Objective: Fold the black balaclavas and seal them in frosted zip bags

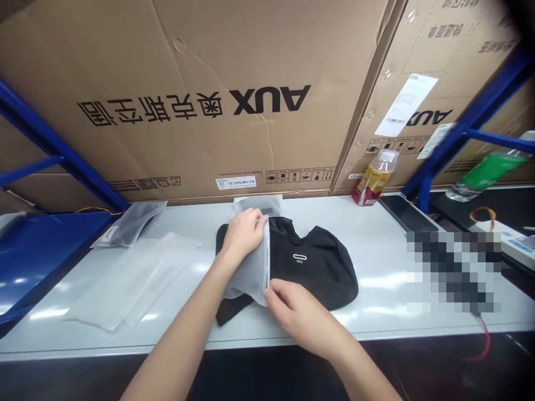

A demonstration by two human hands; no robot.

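A frosted plastic zip bag (246,275) lies over the left part of a black fabric piece (317,273), which bears a small white logo. The bag's zip edge runs between my two hands. My left hand (246,233) is closed on the far end of that edge, with its fingers bent over it. At the near corner, my right hand (292,306) pinches the edge between thumb and fingers. The left part of the black fabric is hidden under the bag and my left forearm. Just beyond my left hand lies another frosted bag (271,203).
On the white table (175,328), clear bags (117,275) and a bag with dark contents (132,223) lie left. A drink bottle (375,179) and dark phone-like slab (408,213) are right. Large cartons (217,150) stand behind, between blue frame bars (58,147).
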